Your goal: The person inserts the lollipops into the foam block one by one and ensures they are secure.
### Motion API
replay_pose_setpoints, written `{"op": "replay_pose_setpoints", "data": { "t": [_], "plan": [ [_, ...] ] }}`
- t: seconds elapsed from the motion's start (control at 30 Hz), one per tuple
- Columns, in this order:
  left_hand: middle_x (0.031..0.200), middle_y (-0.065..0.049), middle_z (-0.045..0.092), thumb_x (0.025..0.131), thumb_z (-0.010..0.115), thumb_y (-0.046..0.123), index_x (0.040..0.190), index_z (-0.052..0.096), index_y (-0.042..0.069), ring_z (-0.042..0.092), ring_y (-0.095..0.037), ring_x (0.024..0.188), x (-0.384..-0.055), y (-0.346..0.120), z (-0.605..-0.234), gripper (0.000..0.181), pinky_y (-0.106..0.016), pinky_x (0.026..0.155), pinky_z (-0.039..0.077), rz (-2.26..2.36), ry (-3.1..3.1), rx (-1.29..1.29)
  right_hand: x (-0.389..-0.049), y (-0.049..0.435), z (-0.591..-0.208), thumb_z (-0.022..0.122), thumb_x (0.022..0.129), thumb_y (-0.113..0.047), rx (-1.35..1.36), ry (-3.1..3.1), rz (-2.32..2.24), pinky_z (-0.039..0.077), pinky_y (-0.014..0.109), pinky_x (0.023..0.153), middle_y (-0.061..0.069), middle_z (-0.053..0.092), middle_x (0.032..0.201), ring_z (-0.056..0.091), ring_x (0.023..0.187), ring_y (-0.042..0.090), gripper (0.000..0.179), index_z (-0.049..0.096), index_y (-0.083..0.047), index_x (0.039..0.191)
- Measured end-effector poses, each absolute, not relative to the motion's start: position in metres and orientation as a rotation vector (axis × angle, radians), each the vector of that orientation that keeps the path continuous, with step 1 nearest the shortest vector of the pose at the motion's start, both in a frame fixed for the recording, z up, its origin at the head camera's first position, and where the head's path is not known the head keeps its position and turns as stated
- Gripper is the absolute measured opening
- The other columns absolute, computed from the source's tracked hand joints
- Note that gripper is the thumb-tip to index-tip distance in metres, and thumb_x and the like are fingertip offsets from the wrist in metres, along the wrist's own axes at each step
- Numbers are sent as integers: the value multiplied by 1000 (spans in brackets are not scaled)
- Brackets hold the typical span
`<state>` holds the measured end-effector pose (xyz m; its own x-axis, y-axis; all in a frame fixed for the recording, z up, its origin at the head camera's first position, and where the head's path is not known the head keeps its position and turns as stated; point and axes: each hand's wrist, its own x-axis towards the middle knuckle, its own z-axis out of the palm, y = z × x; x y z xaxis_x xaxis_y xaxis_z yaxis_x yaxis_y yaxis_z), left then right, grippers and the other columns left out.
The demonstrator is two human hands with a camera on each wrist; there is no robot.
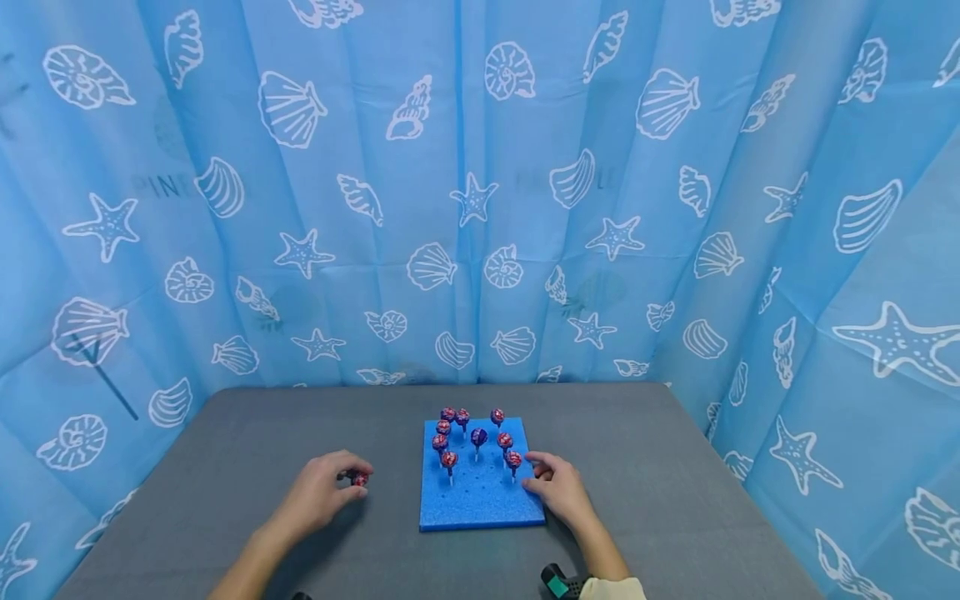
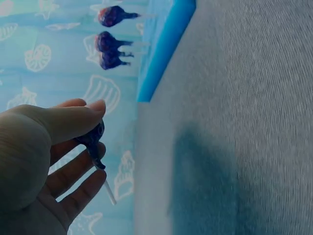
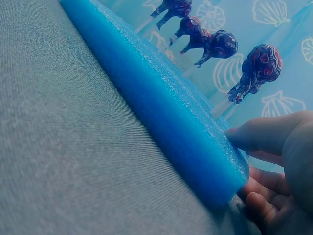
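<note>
My left hand (image 1: pixel 318 493) pinches a wrapped lollipop (image 1: pixel 360 480) above the grey table, left of the blue foam board (image 1: pixel 483 510). In the left wrist view, the thumb and fingers cover part of that lollipop's dark wrapper (image 2: pixel 94 138), and its white stick points downward. My right hand (image 1: pixel 562 493) grips the foam board's right edge. Seen from the right wrist, the thumb lies on the top face and the other fingers are at the side. Several lollipops stand upright in the board, among them a purple one (image 1: pixel 478 437) and a red-and-blue one (image 1: pixel 513 459) near my right hand.
Small holes dot the front part of the board. Grey cloth covers the table (image 1: pixel 390 550), and a blue curtain (image 1: pixel 465 292) with white shell prints hangs behind and at the sides. A black device with a green patch (image 1: pixel 557 583) is by the right wrist.
</note>
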<state>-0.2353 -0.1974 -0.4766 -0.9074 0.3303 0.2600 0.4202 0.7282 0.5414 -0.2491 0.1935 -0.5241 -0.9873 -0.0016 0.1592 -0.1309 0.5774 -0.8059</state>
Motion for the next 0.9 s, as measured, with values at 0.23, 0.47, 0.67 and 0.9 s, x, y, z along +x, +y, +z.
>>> {"op": "replay_pose_setpoints", "data": {
  "t": [0.23, 0.47, 0.67, 0.9],
  "plan": [
    [96, 16, 64, 78, 81, 7, 98, 71, 24, 62, -7, 90, -233, -186, -475, 29, -37, 77, 54, -977, -2590, -657, -249, 193, -523, 76, 84, -9, 123, -2660, 1390, 45, 30, 66, 6, 58, 90, 51, 77, 18, 38, 65, -2, 120],
    [96, 17, 63, 72, 86, 7, 98, 71, 23, 60, -2, 85, -236, -172, -472, 33, -34, 74, 55, -942, -2350, -693, -249, 193, -525, 76, 84, -9, 115, -2661, 1383, 46, 30, 66, 5, 59, 90, 51, 77, 18, 38, 66, -3, 119],
    [100, 11, 65, 74, 84, 7, 102, 70, 18, 61, -7, 89, -241, -160, -471, 34, -26, 81, 52, -974, -2233, -698, -251, 194, -526, 76, 84, -9, 118, -2660, 1373, 46, 28, 67, 5, 59, 91, 51, 78, 18, 37, 66, -3, 119],
    [104, 3, 66, 75, 83, 5, 104, 70, 11, 63, -13, 94, -243, -145, -464, 32, -16, 87, 46, -1031, -2111, -696, -252, 195, -528, 76, 84, -8, 131, -2667, 1380, 46, 31, 67, 4, 58, 90, 51, 77, 18, 37, 66, -4, 119]
  ]
}}
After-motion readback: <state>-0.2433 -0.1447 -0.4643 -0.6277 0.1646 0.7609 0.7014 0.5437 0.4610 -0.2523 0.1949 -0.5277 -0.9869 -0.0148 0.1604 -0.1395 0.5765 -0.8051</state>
